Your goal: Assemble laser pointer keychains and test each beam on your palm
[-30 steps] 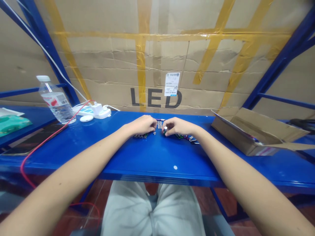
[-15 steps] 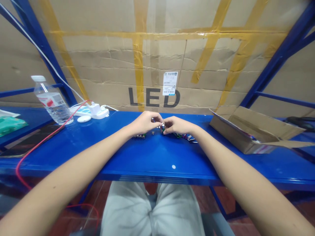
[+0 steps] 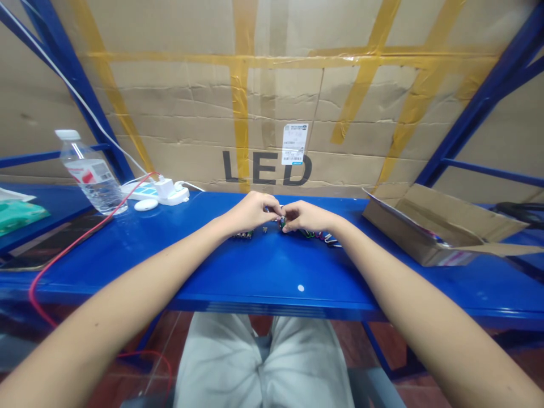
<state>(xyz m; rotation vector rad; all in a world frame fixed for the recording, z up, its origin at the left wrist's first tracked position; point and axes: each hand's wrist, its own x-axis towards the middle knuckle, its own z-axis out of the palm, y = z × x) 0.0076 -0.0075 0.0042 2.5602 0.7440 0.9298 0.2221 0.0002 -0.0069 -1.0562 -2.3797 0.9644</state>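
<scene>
My right hand (image 3: 309, 215) is closed, with thumb and fingers pinching a small, shiny, dark cylinder-like piece (image 3: 283, 222) with a hint of green. Close against it, my left hand (image 3: 254, 213) has its thumb and fingers drawn together at the top of that piece. Whatever is between the left fingertips is too small to name. A tiny metal piece (image 3: 265, 229) lies on the table between the hands. Several small metallic parts (image 3: 243, 234) sit beneath my left hand, partly hidden. Coloured carabiner-like clips (image 3: 328, 238) lie beside my right wrist, partly covered by it.
An open cardboard box (image 3: 395, 232) stands on the blue table (image 3: 255, 277) at the right. At the left are a water bottle (image 3: 91, 175), a power strip (image 3: 172, 195), a white round case (image 3: 145, 204) and a red cable (image 3: 76, 247). Taped cardboard (image 3: 178, 113) stands behind.
The small piece in my right fingers has tilted slightly, and its top sits closer to my left fingertips. Both arms stay almost where they were.
</scene>
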